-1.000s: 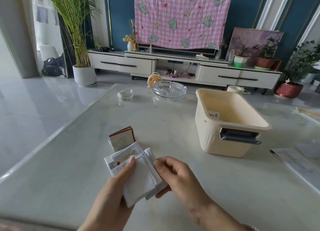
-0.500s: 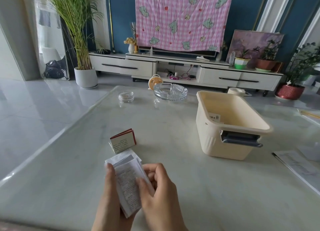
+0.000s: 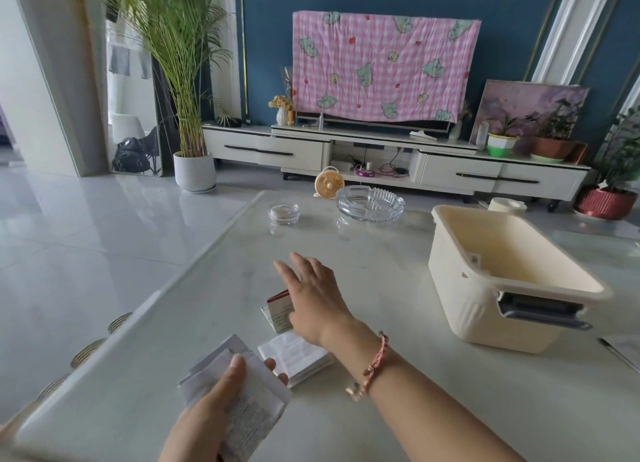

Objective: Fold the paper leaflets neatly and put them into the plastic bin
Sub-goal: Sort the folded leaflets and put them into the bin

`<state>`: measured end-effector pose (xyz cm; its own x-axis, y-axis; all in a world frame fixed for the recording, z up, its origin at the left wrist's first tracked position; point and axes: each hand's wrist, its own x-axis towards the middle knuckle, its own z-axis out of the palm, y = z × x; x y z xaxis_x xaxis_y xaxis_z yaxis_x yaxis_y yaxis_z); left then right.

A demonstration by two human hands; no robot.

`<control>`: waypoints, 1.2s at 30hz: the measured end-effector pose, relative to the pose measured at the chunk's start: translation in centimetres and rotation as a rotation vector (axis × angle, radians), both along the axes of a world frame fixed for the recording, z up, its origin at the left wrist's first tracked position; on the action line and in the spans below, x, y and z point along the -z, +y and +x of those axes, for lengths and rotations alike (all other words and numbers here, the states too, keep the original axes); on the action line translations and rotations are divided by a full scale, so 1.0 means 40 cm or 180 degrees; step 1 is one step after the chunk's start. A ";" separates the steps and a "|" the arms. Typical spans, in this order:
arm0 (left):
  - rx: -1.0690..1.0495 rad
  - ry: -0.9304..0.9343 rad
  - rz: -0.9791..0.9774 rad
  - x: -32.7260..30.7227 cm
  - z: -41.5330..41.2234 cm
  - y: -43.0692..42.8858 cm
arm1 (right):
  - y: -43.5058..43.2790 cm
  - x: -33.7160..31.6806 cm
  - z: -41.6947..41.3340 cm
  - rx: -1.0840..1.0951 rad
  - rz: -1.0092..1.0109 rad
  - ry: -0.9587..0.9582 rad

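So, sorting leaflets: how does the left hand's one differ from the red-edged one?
The held leaflet is white; the red-edged leaflet has a red top. The left hand grips the held leaflet; the red-edged leaflet sits on the table, partly behind the right hand. Both are folded.

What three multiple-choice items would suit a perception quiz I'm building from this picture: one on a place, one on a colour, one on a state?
1. Where does the plastic bin stand?
A) on the floor
B) on the table, right of the right hand
C) on the TV cabinet

2. What colour is the bin?
A) cream
B) black
C) green

3. What is the left hand doing?
A) lying flat on the table
B) gripping folded leaflets
C) reaching into the bin

Answers:
1 B, the bin rests on the tabletop to that hand's right.
2 A, its walls and rim are cream.
3 B, the thumb and fingers clasp the papers.
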<state>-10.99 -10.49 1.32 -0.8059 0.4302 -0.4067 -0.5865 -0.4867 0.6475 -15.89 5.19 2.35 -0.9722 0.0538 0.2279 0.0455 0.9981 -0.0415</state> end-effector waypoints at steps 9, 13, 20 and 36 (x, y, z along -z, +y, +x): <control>-0.0135 0.0323 0.0160 -0.016 0.023 -0.015 | 0.049 -0.002 0.097 0.0169 -0.1646 0.0271; -0.0210 0.0162 0.0174 -0.027 0.043 -0.006 | 0.063 0.005 0.125 0.0224 -0.1600 0.0492; -0.0217 0.0446 0.0111 -0.045 0.066 -0.018 | 0.020 -0.086 0.259 0.0281 -0.2728 0.1790; 0.0403 0.0578 0.0084 -0.027 0.149 0.066 | -0.090 0.024 0.390 0.0368 -0.3767 0.0846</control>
<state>-5.03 -7.86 2.40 -0.8039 0.5411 -0.2471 -0.5188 -0.4347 0.7361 -0.27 1.61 1.39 -0.8785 0.4463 0.1705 -0.0168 0.3279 -0.9446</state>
